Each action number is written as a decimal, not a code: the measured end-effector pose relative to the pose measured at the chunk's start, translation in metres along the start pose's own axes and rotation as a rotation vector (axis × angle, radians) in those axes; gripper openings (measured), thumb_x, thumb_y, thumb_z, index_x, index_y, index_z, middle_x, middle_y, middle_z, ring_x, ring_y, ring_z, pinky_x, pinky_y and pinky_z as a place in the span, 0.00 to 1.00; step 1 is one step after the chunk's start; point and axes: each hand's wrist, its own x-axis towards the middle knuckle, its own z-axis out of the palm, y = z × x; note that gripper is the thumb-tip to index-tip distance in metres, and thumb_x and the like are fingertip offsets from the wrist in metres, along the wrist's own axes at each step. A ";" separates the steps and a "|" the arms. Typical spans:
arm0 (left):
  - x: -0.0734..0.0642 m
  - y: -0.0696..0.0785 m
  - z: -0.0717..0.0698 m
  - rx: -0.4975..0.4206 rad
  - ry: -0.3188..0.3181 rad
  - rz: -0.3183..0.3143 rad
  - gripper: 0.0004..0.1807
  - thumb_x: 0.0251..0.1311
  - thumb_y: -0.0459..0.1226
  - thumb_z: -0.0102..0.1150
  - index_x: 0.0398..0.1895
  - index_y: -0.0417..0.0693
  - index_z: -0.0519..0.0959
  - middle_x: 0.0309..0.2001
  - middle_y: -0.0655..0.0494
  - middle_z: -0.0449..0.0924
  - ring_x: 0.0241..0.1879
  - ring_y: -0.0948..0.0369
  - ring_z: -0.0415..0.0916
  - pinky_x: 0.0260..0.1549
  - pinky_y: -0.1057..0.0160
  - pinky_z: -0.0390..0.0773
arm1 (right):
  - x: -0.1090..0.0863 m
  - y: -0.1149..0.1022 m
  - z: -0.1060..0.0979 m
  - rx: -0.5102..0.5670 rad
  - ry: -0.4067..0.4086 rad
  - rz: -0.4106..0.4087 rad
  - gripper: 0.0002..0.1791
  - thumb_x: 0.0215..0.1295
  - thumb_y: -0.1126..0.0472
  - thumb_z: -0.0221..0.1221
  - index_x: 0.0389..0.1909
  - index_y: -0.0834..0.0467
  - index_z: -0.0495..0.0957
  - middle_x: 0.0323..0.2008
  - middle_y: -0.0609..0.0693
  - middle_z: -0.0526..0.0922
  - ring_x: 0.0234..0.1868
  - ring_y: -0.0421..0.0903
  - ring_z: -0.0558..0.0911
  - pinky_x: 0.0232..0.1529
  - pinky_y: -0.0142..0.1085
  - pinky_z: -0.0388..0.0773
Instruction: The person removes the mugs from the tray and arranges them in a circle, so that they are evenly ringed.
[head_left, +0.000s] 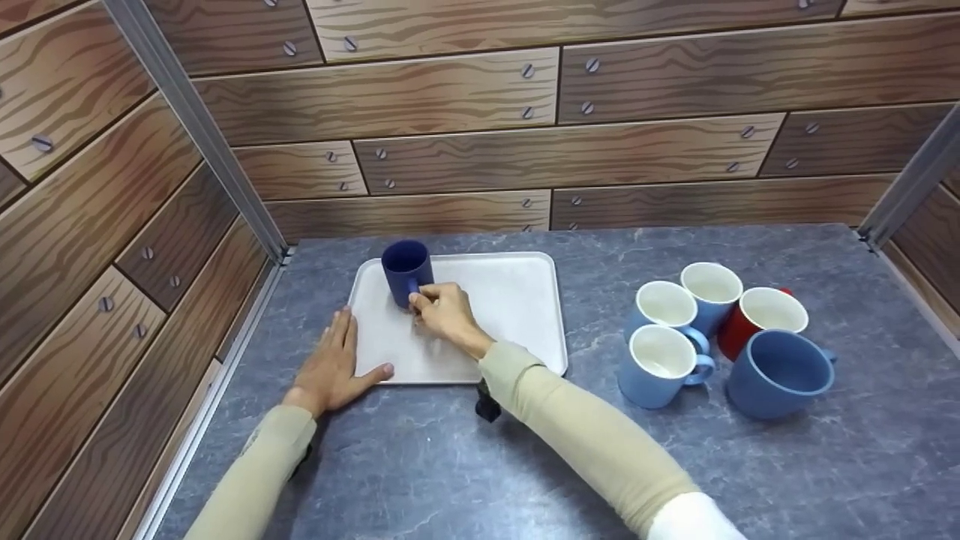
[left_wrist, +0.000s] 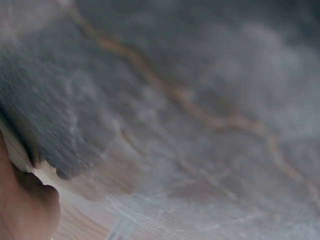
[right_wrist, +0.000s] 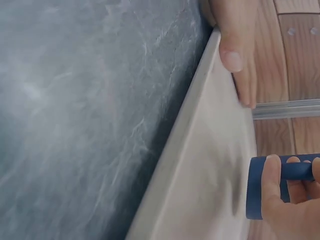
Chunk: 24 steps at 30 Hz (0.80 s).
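Note:
A dark blue mug [head_left: 401, 281] stands upright at the far left corner of a white tray [head_left: 502, 315]. My right hand [head_left: 448, 309] pinches the mug's handle between thumb and fingers; the right wrist view shows the same grip on the blue mug [right_wrist: 255, 192]. At the tray's near left corner rests my left hand [head_left: 334, 367], fingers straight along the left edge and thumb over the front rim. The left wrist view holds mostly blurred tabletop, with part of the left hand [left_wrist: 30, 207] at its lower left.
Several mugs cluster right of the tray: light blue ones with white insides, such as the front light blue mug [head_left: 649, 382], a red mug [head_left: 739, 322] and a wider blue mug [head_left: 780, 379]. Wood-patterned walls [head_left: 465, 161] enclose the grey marbled table [head_left: 420, 457] behind and at the sides.

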 end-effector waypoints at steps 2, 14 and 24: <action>0.000 0.000 -0.001 -0.001 0.000 0.001 0.67 0.67 0.75 0.49 0.84 0.26 0.43 0.86 0.32 0.35 0.86 0.37 0.35 0.84 0.41 0.47 | -0.007 -0.003 -0.007 0.049 -0.028 0.011 0.12 0.77 0.65 0.62 0.46 0.70 0.89 0.40 0.66 0.91 0.31 0.49 0.90 0.38 0.38 0.91; 0.001 0.001 0.001 0.000 -0.005 -0.008 0.68 0.66 0.76 0.49 0.84 0.27 0.43 0.86 0.32 0.35 0.86 0.38 0.35 0.85 0.42 0.46 | -0.048 -0.009 -0.059 0.086 -0.093 -0.012 0.12 0.75 0.63 0.64 0.51 0.67 0.89 0.44 0.69 0.90 0.29 0.43 0.90 0.46 0.47 0.92; 0.000 -0.001 0.000 -0.015 -0.013 -0.006 0.68 0.66 0.76 0.49 0.84 0.27 0.42 0.87 0.33 0.34 0.86 0.38 0.33 0.85 0.42 0.45 | -0.084 -0.008 -0.100 0.065 -0.115 -0.083 0.13 0.76 0.64 0.65 0.51 0.71 0.87 0.40 0.68 0.91 0.34 0.54 0.93 0.42 0.41 0.92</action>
